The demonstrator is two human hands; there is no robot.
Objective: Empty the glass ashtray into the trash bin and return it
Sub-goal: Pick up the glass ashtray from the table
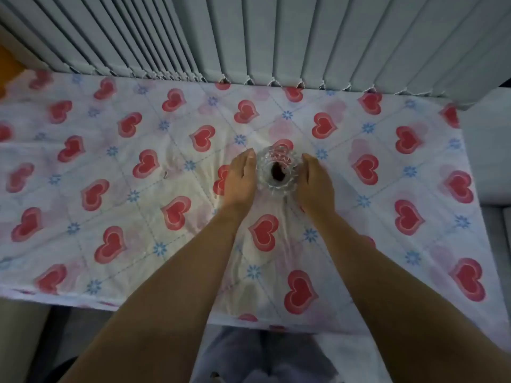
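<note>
The glass ashtray point(278, 168), clear cut glass with a ridged rim and a dark patch of ash in its bowl, stands on the table near the middle. My left hand point(241, 176) lies flat against its left side, fingers straight and together. On the ashtray's right side my right hand point(315, 181) cups it the same way. Both palms face the glass; whether they press on it I cannot tell. No trash bin is in view.
A white tablecloth point(116, 167) with red hearts and blue flowers covers the table. Grey vertical blinds point(249, 37) hang along the far edge. The near table edge runs across the bottom, with my legs point(265, 355) below it. A pale surface point(492, 161) lies to the right.
</note>
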